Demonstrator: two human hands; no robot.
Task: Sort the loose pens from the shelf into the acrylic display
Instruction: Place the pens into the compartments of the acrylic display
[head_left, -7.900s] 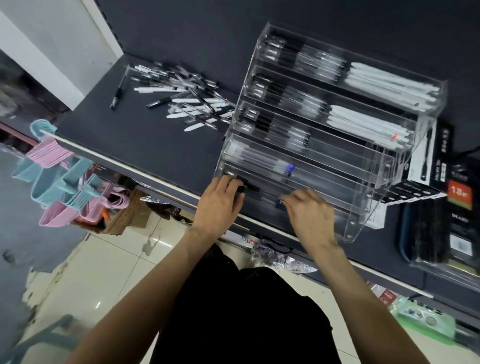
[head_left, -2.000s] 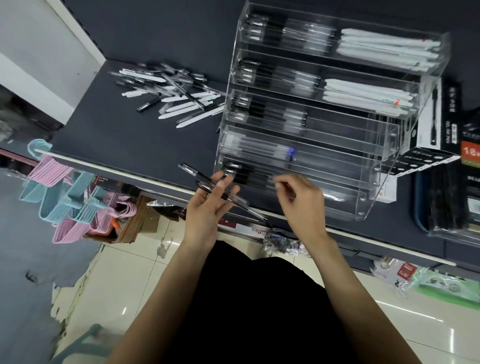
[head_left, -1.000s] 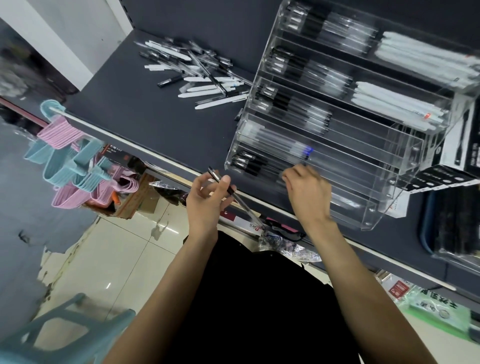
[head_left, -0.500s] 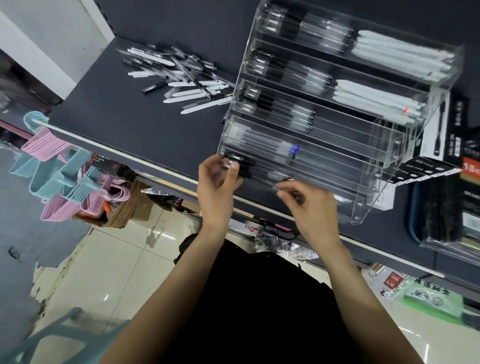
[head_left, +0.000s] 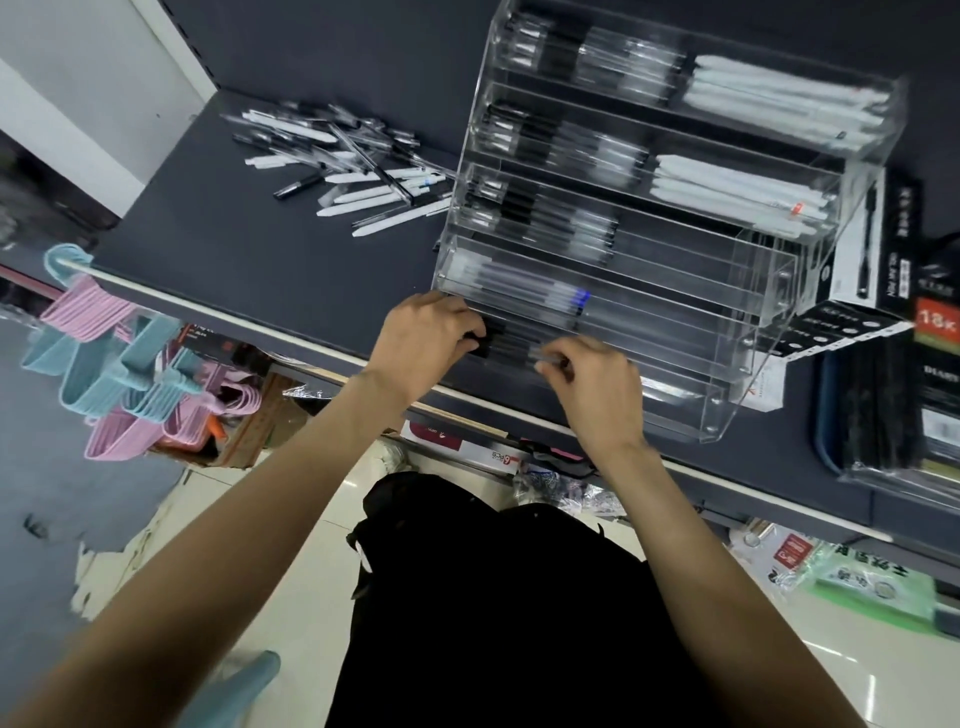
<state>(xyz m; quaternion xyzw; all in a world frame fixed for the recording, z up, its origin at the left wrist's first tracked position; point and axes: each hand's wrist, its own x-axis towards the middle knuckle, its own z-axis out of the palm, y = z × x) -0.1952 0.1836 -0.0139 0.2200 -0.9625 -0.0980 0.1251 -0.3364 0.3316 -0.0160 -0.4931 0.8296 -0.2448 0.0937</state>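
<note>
I see both hands at the lowest front tray of the acrylic display (head_left: 727, 291). The left hand (head_left: 421, 343) curls its fingers over the black caps of the pens (head_left: 506, 340) lying in that tray. The right hand (head_left: 597, 387) pinches the clear end of the same pens, just right of the left hand. The loose pens (head_left: 353, 161) lie in a heap on the shelf (head_left: 260, 260), well apart from the left hand, beyond it and to its left, beside the display.
</note>
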